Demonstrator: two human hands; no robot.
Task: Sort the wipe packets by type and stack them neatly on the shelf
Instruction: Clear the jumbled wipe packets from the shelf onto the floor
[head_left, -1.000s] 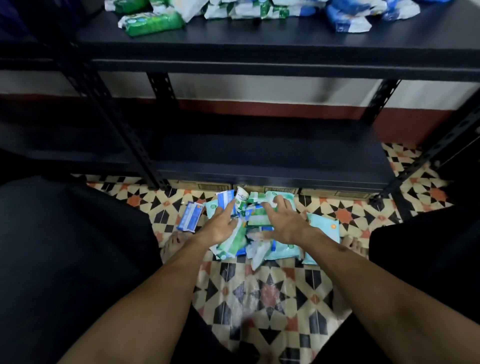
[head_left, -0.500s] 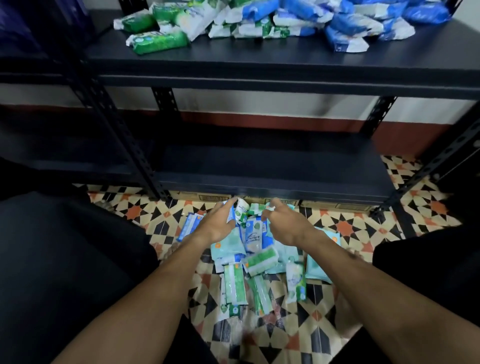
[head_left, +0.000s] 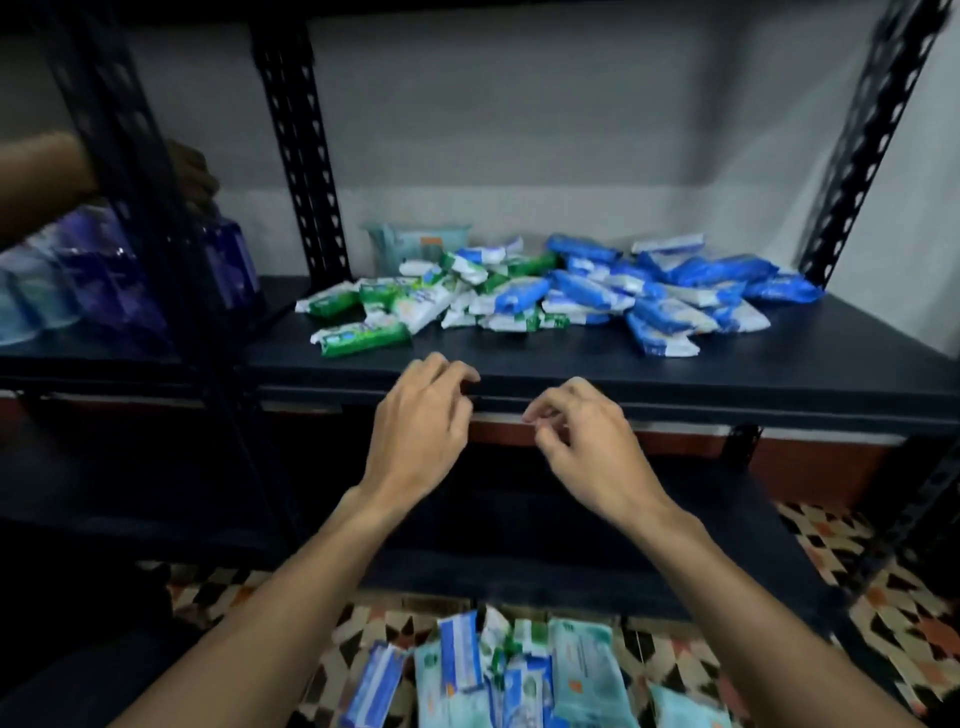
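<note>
Hovering at the shelf (head_left: 727, 382), left hand (head_left: 421, 415) and right hand (head_left: 584, 441) show loose, empty grips; wipe packets (head_left: 550, 293) look light, soft, slippery: pinch mid-body.

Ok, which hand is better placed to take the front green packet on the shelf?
Left. The left hand, empty, hovers at the shelf edge close to the green packet; the right hand, also empty, sits farther over, toward the blue packets.
</note>
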